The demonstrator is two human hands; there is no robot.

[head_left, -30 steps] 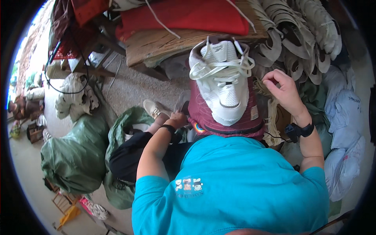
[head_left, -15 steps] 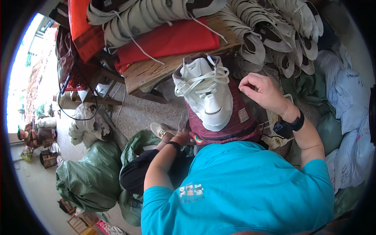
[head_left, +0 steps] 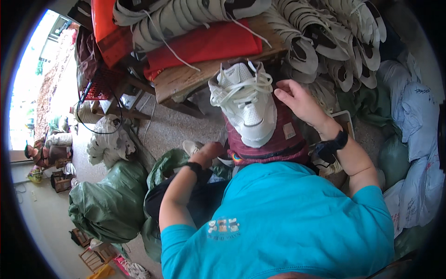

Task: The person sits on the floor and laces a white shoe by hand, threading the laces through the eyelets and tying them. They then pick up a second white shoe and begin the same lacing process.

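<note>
A white shoe upper with pale laces strung loosely across its front lies on the maroon cloth over my lap, its toe toward me. My right hand hovers just right of the upper, thumb and fingers bent and apart, nothing between them. Left of the maroon cloth is my left hand, lower down, seen from its back. Its fingers are mostly hidden, so any hold is unclear. A pale shoe shows just beyond it.
A wooden bench ahead bears a red cloth and a row of nested beige uppers. More uppers are stacked at the far right. Green sacks stand at the left, white sacks at the right.
My right hand has moved left, closer to the upper, and its fingers have spread. My left hand has shifted up and slightly left. The view has shifted a little.
</note>
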